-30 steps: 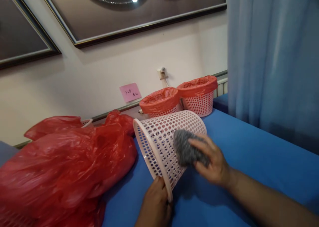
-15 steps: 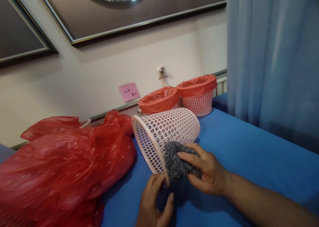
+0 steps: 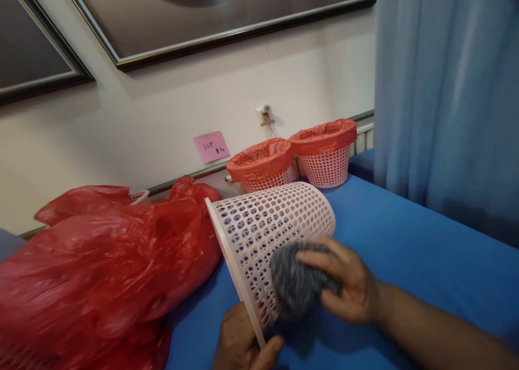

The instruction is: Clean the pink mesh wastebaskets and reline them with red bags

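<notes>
A pale pink perforated plastic wastebasket (image 3: 275, 213) lies on its side on the blue surface, its rim facing left. At the near end of that rim, my left hand (image 3: 241, 337) grips the edge, with the thumb outside and the fingers partly hidden behind the rim. My right hand (image 3: 348, 281) is closed on a dark grey, fuzzy cleaning cloth (image 3: 298, 281), which is blurred by motion. The cloth is against the basket's near side, close to the lower holes.
Two wastebaskets with red liners, one nearer (image 3: 263, 167) and one at the right (image 3: 326, 156), stand by the wall. A heap of red plastic bags (image 3: 109, 262) fills the left. A blue curtain (image 3: 450, 99) hangs at right; a pink note (image 3: 211, 146) is on the wall.
The wastebasket has turned so its opening faces farther away, and its rim has come lower and nearer. My left hand has closed on the rim. The cloth has moved slightly down and right.
</notes>
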The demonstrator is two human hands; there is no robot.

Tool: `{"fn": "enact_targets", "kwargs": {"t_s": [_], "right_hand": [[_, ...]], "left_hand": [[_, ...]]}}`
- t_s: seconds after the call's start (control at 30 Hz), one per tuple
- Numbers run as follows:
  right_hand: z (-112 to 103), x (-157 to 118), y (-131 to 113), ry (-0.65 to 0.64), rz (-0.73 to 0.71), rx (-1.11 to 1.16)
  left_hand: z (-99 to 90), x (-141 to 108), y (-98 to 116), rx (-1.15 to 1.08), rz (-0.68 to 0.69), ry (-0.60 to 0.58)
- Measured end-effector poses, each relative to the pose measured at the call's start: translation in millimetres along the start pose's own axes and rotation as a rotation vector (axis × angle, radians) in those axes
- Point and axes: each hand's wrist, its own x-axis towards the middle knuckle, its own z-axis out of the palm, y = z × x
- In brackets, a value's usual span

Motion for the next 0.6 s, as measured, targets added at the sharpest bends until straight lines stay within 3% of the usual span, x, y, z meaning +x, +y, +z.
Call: {"fn": "enact_targets", "kwargs": {"t_s": [0.13,0.2,0.23,0.3,0.4,0.5,0.57,0.6], "right_hand": [[-17,11,42,0.413,0.582,-0.088],[-24,17,60,0.512,0.843,-0.001],[-26,18,64,0.533,0.902,0.028],[-26,17,60,0.525,0.813,-0.006],[-14,7,25,0.356,0.337,-0.120],[1,-6,-14,0.133,-0.114,-0.076],[7,-9,-21,0.106,-0.182,-0.073],[8,-8,-16,0.127,-0.115,-0.099]], "left_hand": [[10.3,4,8,0.202,0.130,-0.079],[16.6,6,11,0.198,0.153,-0.103],[19.6,6,11,0.191,0.164,-0.116],[24.5,6,11,0.190,0.175,-0.149],[28.6,6,9,0.215,0.140,-0.205],[29.6,4,5,0.237,0.122,-0.248],[30.2,2,2,0.252,0.128,-0.256],[30.8,1,1,0.264,0.114,-0.256]]}}
